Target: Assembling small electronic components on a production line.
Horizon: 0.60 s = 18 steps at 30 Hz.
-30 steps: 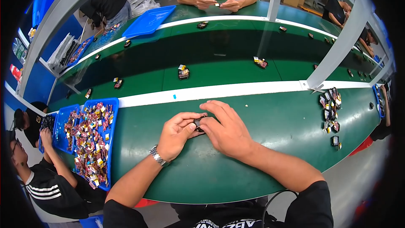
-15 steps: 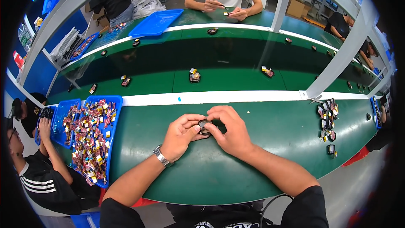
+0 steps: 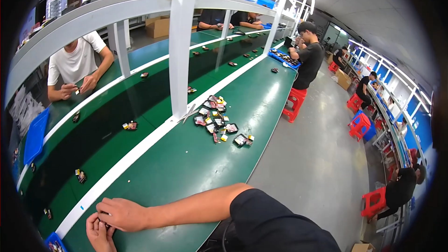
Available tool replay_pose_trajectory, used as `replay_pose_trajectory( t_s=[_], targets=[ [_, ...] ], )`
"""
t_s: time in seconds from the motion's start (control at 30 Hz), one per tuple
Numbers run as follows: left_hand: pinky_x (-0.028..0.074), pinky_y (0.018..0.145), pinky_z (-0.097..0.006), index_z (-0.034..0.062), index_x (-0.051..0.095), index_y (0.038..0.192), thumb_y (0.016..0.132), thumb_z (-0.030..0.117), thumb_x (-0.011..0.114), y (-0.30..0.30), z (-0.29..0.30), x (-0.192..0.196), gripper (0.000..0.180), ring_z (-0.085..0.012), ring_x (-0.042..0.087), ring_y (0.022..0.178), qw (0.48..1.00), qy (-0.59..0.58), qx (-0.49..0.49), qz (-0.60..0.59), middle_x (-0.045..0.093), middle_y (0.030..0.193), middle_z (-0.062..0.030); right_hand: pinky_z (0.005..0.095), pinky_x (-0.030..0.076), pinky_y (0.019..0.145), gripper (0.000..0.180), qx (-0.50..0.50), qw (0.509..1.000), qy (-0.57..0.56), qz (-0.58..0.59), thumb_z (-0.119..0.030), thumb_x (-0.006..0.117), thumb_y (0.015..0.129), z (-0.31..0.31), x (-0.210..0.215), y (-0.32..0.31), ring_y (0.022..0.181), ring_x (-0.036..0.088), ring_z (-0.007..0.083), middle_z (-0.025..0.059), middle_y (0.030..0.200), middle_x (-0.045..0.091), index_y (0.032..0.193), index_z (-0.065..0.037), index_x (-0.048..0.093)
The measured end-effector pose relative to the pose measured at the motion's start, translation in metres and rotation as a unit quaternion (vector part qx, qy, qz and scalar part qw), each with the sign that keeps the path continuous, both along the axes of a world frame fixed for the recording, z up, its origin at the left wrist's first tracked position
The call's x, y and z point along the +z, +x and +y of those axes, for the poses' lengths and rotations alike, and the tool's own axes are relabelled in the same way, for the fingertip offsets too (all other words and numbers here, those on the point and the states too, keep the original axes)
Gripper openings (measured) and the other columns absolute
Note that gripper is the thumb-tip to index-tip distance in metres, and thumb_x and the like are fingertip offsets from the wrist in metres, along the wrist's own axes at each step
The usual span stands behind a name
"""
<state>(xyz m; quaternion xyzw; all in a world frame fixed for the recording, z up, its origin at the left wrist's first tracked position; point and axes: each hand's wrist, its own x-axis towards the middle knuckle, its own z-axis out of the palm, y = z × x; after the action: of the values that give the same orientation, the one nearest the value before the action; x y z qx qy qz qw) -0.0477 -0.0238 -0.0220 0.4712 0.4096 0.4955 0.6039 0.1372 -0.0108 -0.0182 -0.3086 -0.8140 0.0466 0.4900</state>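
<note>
My left hand (image 3: 99, 234) and my right hand (image 3: 122, 213) meet at the lower left, on the green bench (image 3: 186, 163) beside its white stripe. Between their fingertips they pinch a small dark part (image 3: 105, 226), which the fingers mostly hide. My right forearm stretches across the bench from a black sleeve (image 3: 275, 219). A loose pile of small colourful packets (image 3: 217, 123) lies further along the bench, well away from both hands.
A dark green conveyor belt (image 3: 116, 144) carries scattered small packets (image 3: 129, 125). A white post (image 3: 182, 46) stands by the pile. A corner of a blue tray (image 3: 53, 244) shows by my hands. A person in white (image 3: 74, 65) sits opposite. Red stools (image 3: 295, 100) line the aisle.
The view has swung to the right along the bench. My hands, still together on the small part, now sit at the lower left instead of the centre.
</note>
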Motion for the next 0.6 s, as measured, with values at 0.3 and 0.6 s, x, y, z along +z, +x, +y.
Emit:
replay_pose_trajectory(
  t_s=[0.3,0.6],
  targets=[
    [0.053,0.091,-0.032,-0.0047,0.046,0.131,0.099,0.009,0.056,-0.005,-0.003,0.010,0.036,-0.0235,0.059,0.113,0.999,-0.017,-0.032,0.002,0.055,0.130,-0.0178,0.0309,0.047,0.063,0.015,-0.052,0.984,0.156,-0.068,-0.014,0.062,0.072,0.007,-0.009,-0.007,0.080,0.052,0.0211,0.0069,0.082,0.052,0.082,-0.003,0.058],
    [0.054,0.085,-0.029,-0.0039,0.047,0.129,0.099,0.009,0.057,-0.009,0.000,0.001,0.035,-0.0189,0.061,0.104,0.999,-0.005,-0.039,0.008,0.060,0.121,-0.0141,0.0327,0.043,0.066,0.014,-0.061,0.981,0.176,-0.055,-0.015,0.063,0.070,0.007,-0.008,-0.010,0.079,0.050,0.0216,0.0057,0.079,0.051,0.077,-0.004,0.056]
  ],
)
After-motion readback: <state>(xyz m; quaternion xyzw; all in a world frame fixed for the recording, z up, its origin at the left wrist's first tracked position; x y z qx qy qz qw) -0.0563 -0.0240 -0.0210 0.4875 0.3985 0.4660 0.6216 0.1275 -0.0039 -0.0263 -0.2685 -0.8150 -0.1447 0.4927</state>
